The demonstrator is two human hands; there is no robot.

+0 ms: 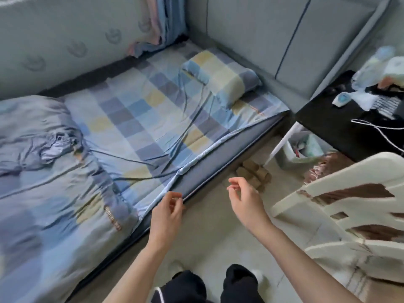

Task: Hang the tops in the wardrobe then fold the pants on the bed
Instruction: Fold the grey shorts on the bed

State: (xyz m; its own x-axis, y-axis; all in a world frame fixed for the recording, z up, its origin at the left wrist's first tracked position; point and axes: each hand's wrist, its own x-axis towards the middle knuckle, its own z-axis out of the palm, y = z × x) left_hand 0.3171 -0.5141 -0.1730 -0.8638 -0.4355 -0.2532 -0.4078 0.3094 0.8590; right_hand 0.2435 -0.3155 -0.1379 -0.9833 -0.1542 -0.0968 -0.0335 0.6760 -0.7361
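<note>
Both hands out in front, over the floor beside the bed. Left hand [167, 212] at the bed's near edge, fingers [175, 196] loosely curled, narrow, holding nothing. Right hand [246, 201] just right of it, above the floor [209, 235], fingers [232, 186] slack and a little spread, also holding nothing.

No tops or pants can be made out with certainty. Nearest cloth to the left hand is a rumpled blue quilt [43, 171] covering the left part of the bed; whether any garment lies in its folds, cannot tell.

Bed [203, 171] low, running diagonally from lower left to upper right. Checked sheet [140, 119] in blue, grey and yellow, creased. Matching pillow [220, 75] at the far end, against a grey padded headboard [251, 36]. Wall [54, 40] along the far side; folded cloths [161, 20] stand in the corner.

Right side: black tabletop [323, 119] with blurred small items and a white cable. White bin [299, 149] beneath it. Cream chair [349, 206] at the near right, close to the right forearm. Brown blocks [253, 173] on the floor by the bed's edge. Strip of bare floor between bed and chair. Dark trouser legs at the bottom.
</note>
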